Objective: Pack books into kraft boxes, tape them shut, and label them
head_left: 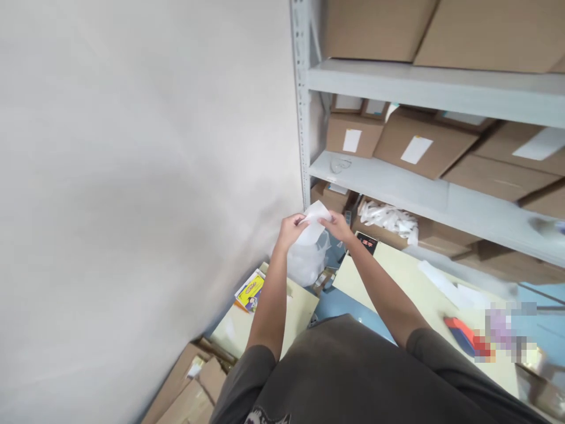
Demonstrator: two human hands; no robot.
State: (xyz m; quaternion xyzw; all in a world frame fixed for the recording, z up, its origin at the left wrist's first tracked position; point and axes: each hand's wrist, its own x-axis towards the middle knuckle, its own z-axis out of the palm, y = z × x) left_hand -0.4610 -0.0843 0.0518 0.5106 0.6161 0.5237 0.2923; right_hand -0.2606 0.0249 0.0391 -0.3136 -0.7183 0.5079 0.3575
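Note:
A small white sheet of paper [316,215] is stretched between my two hands, out in front of me. My left hand [291,228] pinches its left edge between thumb and fingers. On the opposite edge, my right hand [336,225] has the paper in a similar pinch. Just below and behind the sheet hangs or stands a whitish translucent plastic bag [305,264], partly covered by my left forearm and the paper. Whether anything is printed on the paper cannot be made out.
Grey metal shelving [388,176] with cardboard boxes [421,141] rises ahead and right. A white wall [145,176] bounds the left. A yellow booklet [251,292] lies on a cream tabletop [300,303]; another cream table [397,265] bears papers. Flattened cardboard [188,388] leans lower left.

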